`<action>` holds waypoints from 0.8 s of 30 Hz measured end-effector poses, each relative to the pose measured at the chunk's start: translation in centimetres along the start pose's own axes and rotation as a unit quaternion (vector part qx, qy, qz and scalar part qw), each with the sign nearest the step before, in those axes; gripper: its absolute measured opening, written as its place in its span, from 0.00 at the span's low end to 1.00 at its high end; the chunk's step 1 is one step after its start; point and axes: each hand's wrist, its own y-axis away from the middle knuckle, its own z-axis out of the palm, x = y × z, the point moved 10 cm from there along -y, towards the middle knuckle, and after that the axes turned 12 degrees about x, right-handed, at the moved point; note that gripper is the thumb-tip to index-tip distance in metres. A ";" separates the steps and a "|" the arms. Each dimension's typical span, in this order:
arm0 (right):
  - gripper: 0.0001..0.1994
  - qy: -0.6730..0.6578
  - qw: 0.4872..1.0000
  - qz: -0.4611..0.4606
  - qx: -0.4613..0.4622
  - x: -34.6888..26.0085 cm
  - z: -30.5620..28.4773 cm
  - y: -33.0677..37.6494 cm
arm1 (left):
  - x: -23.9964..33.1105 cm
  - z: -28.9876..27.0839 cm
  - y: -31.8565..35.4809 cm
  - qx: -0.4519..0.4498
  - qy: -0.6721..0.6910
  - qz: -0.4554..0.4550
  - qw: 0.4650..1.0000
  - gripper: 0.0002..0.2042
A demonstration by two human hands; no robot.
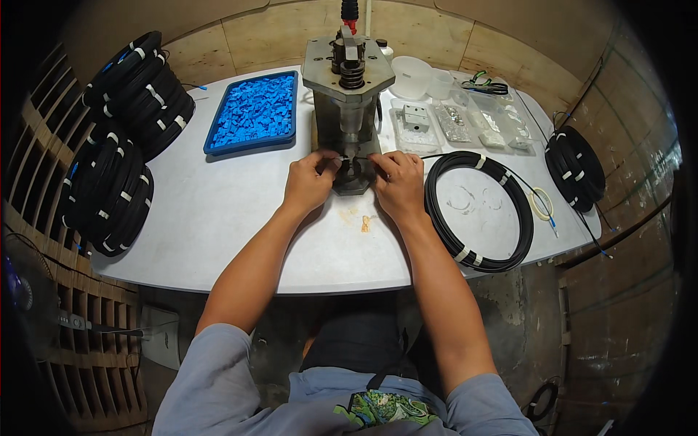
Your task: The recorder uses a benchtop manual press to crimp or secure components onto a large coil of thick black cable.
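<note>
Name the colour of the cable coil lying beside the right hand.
The cable coil is black, with whitish bands; best seen in the head view.

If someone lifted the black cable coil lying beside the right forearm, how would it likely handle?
The black cable coil would probably lift as one springy ring, since white bands bind it in several places. It may sag somewhat, being a wide, thin loop. A strand leads off toward the right hand, so it may trail or tug.
</note>
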 end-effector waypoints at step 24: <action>0.15 0.033 0.999 -0.008 0.000 -0.4 0.2 -0.1 | -0.8 0.2 -0.2 -0.004 0.008 -0.006 1.000 0.12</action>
